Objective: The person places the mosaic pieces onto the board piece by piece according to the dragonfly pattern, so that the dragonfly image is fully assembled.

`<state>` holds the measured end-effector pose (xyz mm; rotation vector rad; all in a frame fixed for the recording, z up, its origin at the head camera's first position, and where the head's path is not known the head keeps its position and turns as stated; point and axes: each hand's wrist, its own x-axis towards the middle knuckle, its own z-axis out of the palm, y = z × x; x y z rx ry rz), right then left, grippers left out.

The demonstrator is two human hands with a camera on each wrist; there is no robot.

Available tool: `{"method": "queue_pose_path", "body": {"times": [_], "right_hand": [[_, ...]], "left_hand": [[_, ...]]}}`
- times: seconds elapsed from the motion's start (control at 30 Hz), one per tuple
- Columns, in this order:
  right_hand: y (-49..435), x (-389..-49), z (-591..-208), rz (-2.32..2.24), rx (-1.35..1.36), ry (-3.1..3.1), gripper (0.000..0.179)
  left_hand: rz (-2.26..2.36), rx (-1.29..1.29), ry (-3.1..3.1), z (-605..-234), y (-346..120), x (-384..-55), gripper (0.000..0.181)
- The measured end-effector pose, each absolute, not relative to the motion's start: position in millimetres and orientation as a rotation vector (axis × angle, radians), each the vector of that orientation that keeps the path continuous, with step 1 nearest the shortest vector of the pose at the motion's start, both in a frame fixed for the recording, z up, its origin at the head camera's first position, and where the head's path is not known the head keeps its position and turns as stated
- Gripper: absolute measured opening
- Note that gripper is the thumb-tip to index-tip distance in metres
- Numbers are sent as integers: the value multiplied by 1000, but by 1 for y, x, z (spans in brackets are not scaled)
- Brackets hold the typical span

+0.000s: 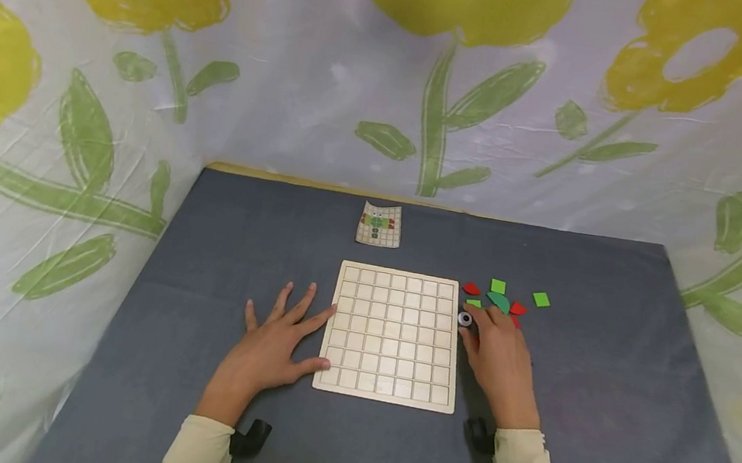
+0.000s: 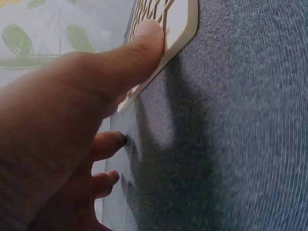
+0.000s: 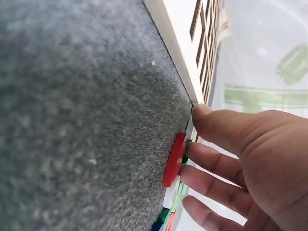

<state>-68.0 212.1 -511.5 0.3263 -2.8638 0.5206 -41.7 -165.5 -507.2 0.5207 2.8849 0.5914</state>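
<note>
Beside the board [image 1: 392, 336] (gridded), the right hand [image 1: 502, 358] pinches an eye piece [image 1: 465, 319].

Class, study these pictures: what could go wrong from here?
The small round piece, between the right hand's finger and thumb, could slip out. That hand's other fingers are close to a red piece and might nudge it. The left hand touches the grid board only along its left side, so a bump could perhaps shift it.

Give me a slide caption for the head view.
Spread left hand touches a pale wooden grid board; right hand pinches a round black-and-white piece beside it.
</note>
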Motion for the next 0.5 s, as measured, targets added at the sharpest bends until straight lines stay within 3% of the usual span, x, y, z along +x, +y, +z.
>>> {"method": "queue_pose_path", "body": {"times": [0.5], "right_hand": [[217,-85,-516,549,391,-2900,29]], "left_hand": [[605,505,2893,-513,-164,-41,92]]}}
